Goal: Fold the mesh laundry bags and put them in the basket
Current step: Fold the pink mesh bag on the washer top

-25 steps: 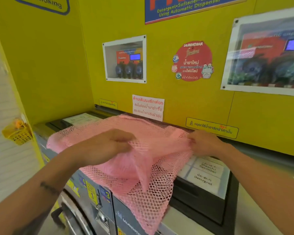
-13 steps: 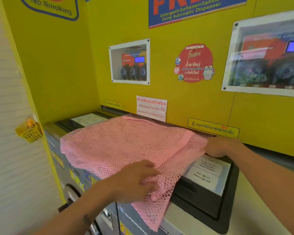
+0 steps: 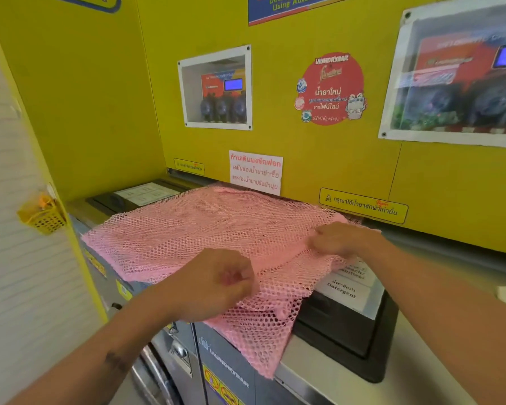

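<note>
Folding bag (image 3: 205,229) mid-frame: both hands (image 3: 214,283) (image 3: 338,241) pinch mesh; next I'd carry the near edge over.

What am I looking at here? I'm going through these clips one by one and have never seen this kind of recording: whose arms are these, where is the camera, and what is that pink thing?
The camera sits on a person's head, looking forward and down, so the arms are the wearer's own. A pink mesh laundry bag lies spread on top of a washing machine against a yellow wall; one corner hangs over the front. The left hand pinches the near edge; the right hand grips the right edge. A small yellow basket hangs at the left.
</note>
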Demonstrator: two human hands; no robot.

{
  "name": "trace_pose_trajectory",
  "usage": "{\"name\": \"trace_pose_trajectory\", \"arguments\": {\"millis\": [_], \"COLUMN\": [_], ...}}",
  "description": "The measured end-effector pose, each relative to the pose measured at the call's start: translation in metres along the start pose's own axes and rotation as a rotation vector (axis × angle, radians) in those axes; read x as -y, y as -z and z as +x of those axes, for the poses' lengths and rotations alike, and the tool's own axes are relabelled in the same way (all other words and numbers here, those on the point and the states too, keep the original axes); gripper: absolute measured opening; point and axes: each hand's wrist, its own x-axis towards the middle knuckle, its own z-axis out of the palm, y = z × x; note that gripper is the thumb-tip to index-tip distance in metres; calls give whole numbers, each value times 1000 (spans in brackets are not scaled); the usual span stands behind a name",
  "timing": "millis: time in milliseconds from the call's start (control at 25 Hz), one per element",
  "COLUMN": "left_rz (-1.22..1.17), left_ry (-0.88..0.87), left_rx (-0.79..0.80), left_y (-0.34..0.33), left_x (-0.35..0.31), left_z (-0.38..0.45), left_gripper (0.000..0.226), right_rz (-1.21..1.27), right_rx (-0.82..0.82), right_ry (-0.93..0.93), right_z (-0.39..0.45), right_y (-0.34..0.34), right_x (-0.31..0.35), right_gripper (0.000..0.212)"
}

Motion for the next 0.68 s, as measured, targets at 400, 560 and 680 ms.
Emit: {"name": "trace_pose_trajectory", "arguments": {"millis": [400,560,680], "left_rz": [208,-140,-377], "left_ry": [-91,-11,-22], "left_rx": [-47,164,-209], "left_y": [-14,9,34], "left_x": [8,-7,16], "left_z": [-4,-18,-19], "left_gripper": [15,19,20], "right_rz": [70,63,10], "right_rx": [-3,-89,10], "right_ry": [-64,-9,-22], "right_z": [6,4,12], "right_y": [2,3,1], "right_x": [-6,13,15], "right_gripper": [81,68,89]}}
